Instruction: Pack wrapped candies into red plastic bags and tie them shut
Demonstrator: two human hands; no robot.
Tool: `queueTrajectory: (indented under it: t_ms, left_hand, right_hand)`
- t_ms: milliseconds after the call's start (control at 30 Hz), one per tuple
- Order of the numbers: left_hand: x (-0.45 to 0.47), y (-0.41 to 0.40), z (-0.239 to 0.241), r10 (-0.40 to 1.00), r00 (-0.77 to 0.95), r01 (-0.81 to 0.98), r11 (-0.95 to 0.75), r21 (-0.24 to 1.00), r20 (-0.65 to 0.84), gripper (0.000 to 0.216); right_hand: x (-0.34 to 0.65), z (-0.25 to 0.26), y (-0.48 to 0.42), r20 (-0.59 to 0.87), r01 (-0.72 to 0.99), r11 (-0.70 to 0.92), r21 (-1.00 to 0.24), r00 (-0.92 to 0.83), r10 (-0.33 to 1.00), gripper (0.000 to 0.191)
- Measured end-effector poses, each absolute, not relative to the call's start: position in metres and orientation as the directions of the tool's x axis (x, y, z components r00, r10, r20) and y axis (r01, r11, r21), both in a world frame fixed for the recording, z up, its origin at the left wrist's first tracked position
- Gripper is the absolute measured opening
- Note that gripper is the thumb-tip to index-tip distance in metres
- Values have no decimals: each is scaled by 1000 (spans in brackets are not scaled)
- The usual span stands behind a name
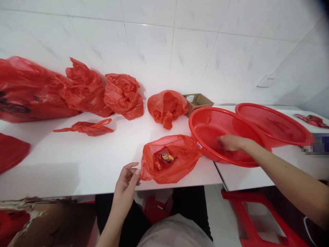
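Note:
My left hand point(127, 179) pinches the near left edge of a red plastic bag point(171, 159) that lies on the white table point(84, 164). Inside the bag shows a small red snack packet point(164, 158). My right hand point(229, 142) reaches into a red mesh basket point(205, 124) to the right of the bag. Its fingers are curled down against the basket's floor, and what they hold, if anything, is hidden.
Several filled red bags point(123, 96) line the tiled wall, with a flat empty one point(86, 127) in front. A second red basket point(272, 122) overlaps the first. A small cardboard box point(197, 101) sits behind, a red stool point(254, 219) stands below.

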State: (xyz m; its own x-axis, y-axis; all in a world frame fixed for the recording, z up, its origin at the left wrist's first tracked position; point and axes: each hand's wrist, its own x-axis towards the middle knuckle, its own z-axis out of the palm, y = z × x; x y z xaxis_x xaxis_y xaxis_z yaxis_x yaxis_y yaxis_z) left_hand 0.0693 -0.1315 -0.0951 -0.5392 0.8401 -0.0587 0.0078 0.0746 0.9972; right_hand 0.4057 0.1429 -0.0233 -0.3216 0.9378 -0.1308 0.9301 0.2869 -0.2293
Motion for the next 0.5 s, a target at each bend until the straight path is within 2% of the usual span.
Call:
queueTrajectory:
  t_ms: [67, 100, 200, 233, 300, 400, 500]
  left_hand:
    - [71, -131, -95, 815, -577, 5, 69, 998, -54, 40]
    - [71, -130, -95, 800, -598, 3, 63, 998, -49, 42]
    - [75, -130, -94, 773, -633, -17, 50, 999, -50, 48]
    - [76, -130, -93, 774, -630, -27, 55, 998, -60, 49]
    - [80, -130, -91, 794, -600, -40, 89, 995, -95, 52]
    - [84, -129, -87, 823, -546, -41, 159, 986, -156, 50]
    - [84, -126, -84, 838, -511, -64, 186, 980, -193, 44]
  right_hand:
    - [403, -1, 147, -159, 906, 339, -253, -384, 909, 17]
    - [398, 11, 146, -118, 878, 378, -293, -426, 897, 15]
    - [369, 35, 126, 122, 651, 491, -579, -526, 842, 10]
    - [354, 37, 116, 158, 528, 489, -694, -551, 819, 11]
    - [322, 30, 92, 114, 313, 398, -863, -645, 756, 18]
    - [277, 1, 60, -43, 246, 251, -936, -790, 612, 14]
    - [254, -19, 44, -88, 310, 303, -901, -814, 574, 14]
